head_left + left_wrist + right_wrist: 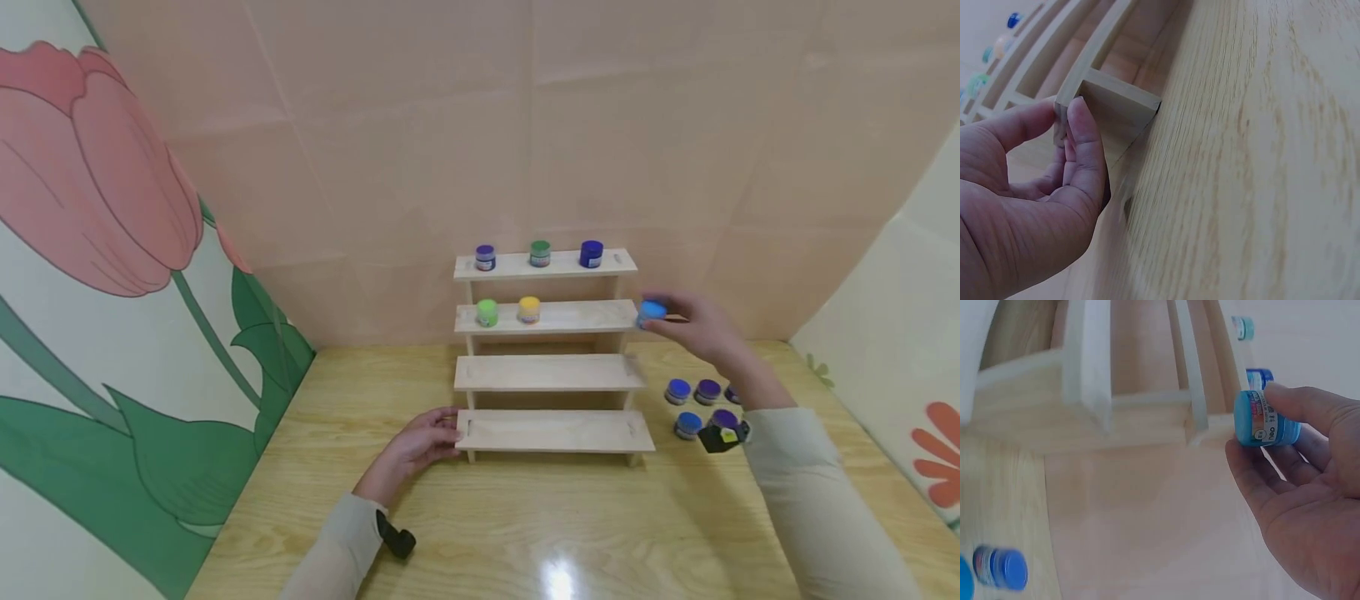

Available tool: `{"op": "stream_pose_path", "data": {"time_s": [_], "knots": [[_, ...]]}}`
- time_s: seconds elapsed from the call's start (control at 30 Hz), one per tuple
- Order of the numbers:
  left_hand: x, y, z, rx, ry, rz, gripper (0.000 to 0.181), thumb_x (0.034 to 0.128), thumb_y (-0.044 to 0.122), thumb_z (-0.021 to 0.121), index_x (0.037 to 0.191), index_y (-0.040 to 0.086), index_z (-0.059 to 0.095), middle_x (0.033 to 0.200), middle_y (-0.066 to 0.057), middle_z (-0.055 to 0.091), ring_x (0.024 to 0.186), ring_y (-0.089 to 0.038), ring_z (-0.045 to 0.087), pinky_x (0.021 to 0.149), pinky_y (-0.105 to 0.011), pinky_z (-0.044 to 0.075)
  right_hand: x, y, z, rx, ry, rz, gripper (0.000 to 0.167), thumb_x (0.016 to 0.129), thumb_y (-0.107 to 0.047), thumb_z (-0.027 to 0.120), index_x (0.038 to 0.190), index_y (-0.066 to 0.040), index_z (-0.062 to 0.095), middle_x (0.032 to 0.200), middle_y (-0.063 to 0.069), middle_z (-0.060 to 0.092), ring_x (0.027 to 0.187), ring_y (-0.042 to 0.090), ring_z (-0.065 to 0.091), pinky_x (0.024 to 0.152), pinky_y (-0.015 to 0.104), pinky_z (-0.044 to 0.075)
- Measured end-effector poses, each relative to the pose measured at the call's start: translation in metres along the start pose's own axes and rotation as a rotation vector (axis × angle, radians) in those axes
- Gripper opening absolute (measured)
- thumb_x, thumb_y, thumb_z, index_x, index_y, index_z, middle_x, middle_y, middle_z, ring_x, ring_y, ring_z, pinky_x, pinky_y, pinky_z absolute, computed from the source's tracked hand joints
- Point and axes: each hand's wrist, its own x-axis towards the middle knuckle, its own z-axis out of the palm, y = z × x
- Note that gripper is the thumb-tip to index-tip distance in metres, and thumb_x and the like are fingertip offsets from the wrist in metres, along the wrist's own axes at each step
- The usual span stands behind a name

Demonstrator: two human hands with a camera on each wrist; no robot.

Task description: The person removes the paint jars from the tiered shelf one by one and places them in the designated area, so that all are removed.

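A light-blue paint jar (pixel 652 312) is pinched between the thumb and fingers of my right hand (pixel 693 325), held up beside the right end of the second shelf from the top. The same jar (pixel 1266 419) shows its printed label in the right wrist view. My left hand (pixel 423 437) grips the left end of the lowest board of a pale wooden stepped rack (pixel 551 431), thumb and fingers on either side of the board (pixel 1063 109). On the top shelf stand a purple jar (pixel 485 257), a green jar (pixel 540 253) and a dark-blue jar (pixel 591 254). The second holds a light-green jar (pixel 487 312) and a yellow jar (pixel 528 309).
Several blue and purple jars (pixel 678 391) stand on the wooden table (pixel 525 517) right of the rack, partly hidden by my right wrist and its black camera strap (pixel 723 437). A pinkish sheet (pixel 420 167) hangs behind. Flower-printed panels (pixel 97 183) stand at both sides.
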Motion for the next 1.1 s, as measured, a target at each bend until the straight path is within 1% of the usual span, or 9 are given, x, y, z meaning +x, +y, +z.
{"op": "stream_pose_path", "data": {"time_s": [0.13,0.2,0.53,0.6,0.7,0.77,0.83,0.97,1.1], "knots": [[0.0,0.0,-0.001,0.0,-0.004,-0.003,0.061,0.0939,-0.004,0.063,0.149,-0.006,0.037,0.118,-0.012,0.059,0.087,-0.017,0.064,0.071,-0.026,0.058,-0.013,0.009,-0.007,-0.022,-0.005,-0.012,0.056,0.101,-0.032,0.064,0.146,-0.003,0.049,0.14,0.022,0.054,0.127,0.043,0.052,0.091,0.018,0.051],[0.0,0.0,-0.001,0.001,-0.007,-0.004,0.061,0.0939,-0.004,0.063,0.149,-0.006,0.037,0.118,-0.012,0.059,0.088,-0.017,0.064,0.072,-0.026,0.058,-0.02,0.014,-0.011,-0.028,-0.001,-0.023,0.054,0.101,-0.029,0.064,0.145,-0.001,0.049,0.138,0.023,0.055,0.125,0.043,0.053,0.086,0.009,0.047],[-0.004,0.004,0.002,-0.006,-0.005,-0.004,0.062,0.0936,-0.006,0.061,0.15,-0.007,0.035,0.119,-0.013,0.059,0.086,-0.016,0.064,0.071,-0.026,0.058,-0.048,0.047,-0.026,-0.059,0.004,0.034,0.058,0.101,-0.034,0.063,0.148,-0.003,0.046,0.136,0.024,0.054,0.126,0.052,0.05,0.077,0.005,0.043],[-0.004,0.004,0.003,-0.004,-0.007,-0.003,0.061,0.0939,-0.006,0.061,0.149,-0.007,0.035,0.119,-0.013,0.059,0.087,-0.016,0.064,0.071,-0.026,0.058,-0.052,0.055,-0.028,-0.07,0.006,0.03,0.058,0.101,-0.032,0.063,0.148,-0.003,0.046,0.136,0.023,0.055,0.123,0.047,0.054,0.077,0.006,0.044],[-0.003,0.004,0.002,-0.005,-0.011,0.002,0.061,0.0939,-0.006,0.061,0.149,-0.008,0.035,0.119,-0.013,0.059,0.087,-0.016,0.065,0.071,-0.025,0.058,-0.057,0.065,-0.031,-0.075,0.015,0.031,0.056,0.101,-0.03,0.064,0.147,-0.003,0.047,0.133,0.021,0.057,0.113,0.016,0.062,0.078,0.007,0.046],[-0.002,0.004,0.001,-0.011,-0.01,0.005,0.061,0.0934,-0.007,0.061,0.149,-0.008,0.035,0.118,-0.012,0.06,0.085,-0.016,0.065,0.07,-0.025,0.058,-0.061,0.07,-0.033,-0.072,0.018,0.031,0.056,0.1,-0.03,0.065,0.146,-0.003,0.049,0.13,0.014,0.059,0.105,-0.006,0.056,0.078,0.009,0.048],[-0.002,0.003,0.001,-0.011,-0.008,0.006,0.061,0.0931,-0.007,0.061,0.148,-0.009,0.035,0.117,-0.012,0.06,0.085,-0.016,0.065,0.069,-0.025,0.058,-0.065,0.077,-0.035,-0.062,0.021,0.03,0.054,0.1,-0.03,0.066,0.145,-0.003,0.05,0.125,0.002,0.061,0.1,-0.019,0.048,0.077,0.01,0.049],[-0.001,0.002,0.0,-0.007,-0.001,-0.002,0.06,0.0934,-0.007,0.061,0.148,-0.008,0.036,0.116,-0.011,0.06,0.085,-0.016,0.065,0.07,-0.025,0.058,-0.072,0.095,-0.039,-0.033,0.011,-0.01,0.05,0.1,-0.022,0.066,0.141,0.002,0.051,0.116,-0.017,0.061,0.101,-0.019,0.05,0.076,0.011,0.051],[0.0,0.001,0.0,0.0,0.003,-0.007,0.06,0.0937,-0.005,0.062,0.148,-0.006,0.037,0.117,-0.011,0.059,0.086,-0.017,0.065,0.07,-0.026,0.058,-0.079,0.114,-0.04,-0.025,0.007,-0.041,0.048,0.1,-0.015,0.066,0.14,0.007,0.051,0.113,-0.018,0.062,0.103,-0.018,0.052,0.077,0.008,0.048]]}}
